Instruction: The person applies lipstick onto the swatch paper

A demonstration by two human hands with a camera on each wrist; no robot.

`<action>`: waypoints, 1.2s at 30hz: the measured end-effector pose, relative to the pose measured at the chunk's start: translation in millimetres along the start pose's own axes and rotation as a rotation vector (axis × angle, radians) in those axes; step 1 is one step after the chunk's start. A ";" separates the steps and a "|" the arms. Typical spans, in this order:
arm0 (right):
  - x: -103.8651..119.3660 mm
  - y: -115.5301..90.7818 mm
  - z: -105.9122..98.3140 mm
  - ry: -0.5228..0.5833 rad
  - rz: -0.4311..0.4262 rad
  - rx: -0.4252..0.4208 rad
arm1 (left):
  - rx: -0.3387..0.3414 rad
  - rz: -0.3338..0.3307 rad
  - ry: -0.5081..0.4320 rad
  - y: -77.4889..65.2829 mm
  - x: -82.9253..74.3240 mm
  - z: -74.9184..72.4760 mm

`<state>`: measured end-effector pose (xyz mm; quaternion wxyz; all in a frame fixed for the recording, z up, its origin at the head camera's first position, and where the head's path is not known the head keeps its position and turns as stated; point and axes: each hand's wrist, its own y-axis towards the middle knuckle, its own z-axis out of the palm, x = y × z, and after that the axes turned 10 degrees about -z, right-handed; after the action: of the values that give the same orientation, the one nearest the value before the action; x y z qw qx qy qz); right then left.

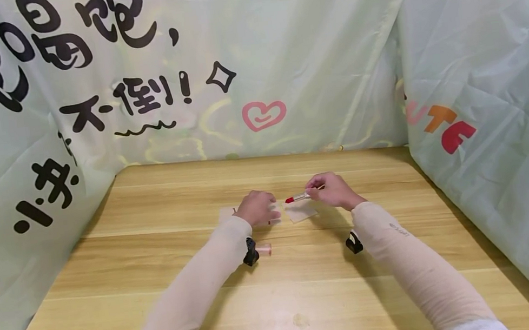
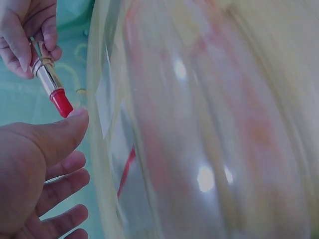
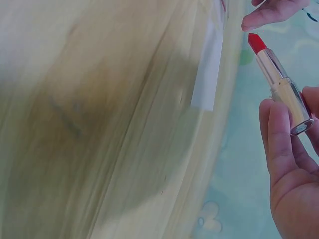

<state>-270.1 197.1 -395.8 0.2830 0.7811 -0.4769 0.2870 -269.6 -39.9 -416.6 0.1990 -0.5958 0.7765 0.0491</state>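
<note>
My right hand (image 1: pixel 333 190) pinches a lipstick (image 1: pixel 297 197) by its base, holding it over the table with the red tip toward the left. The right wrist view shows the lipstick's silver and gold tube (image 3: pixel 286 92) between fingers and thumb. My left hand (image 1: pixel 256 208) holds nothing; its fingers are loosely bent and spread, with the thumb close to the red tip in the left wrist view. Beneath it lies a white paper (image 1: pixel 225 213), partly hidden by the hand, with a red streak (image 2: pixel 126 172). A second white paper (image 1: pixel 301 212) lies under the lipstick.
A pinkish clear tube (image 1: pixel 265 250) lies on the wooden table (image 1: pixel 298 292) beside my left wrist; it looms blurred in the left wrist view. Printed cloth (image 1: pixel 322 71) hangs behind the table and along both sides.
</note>
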 end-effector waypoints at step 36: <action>-22.0 -9.4 -5.8 -0.009 0.091 -0.052 | 0.002 0.054 0.180 14.2 -37.1 21.9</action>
<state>-271.0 217.7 -409.1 0.2877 0.7522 -0.5206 0.2837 -269.8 4.6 -425.3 0.1275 -0.5765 0.8071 -0.0002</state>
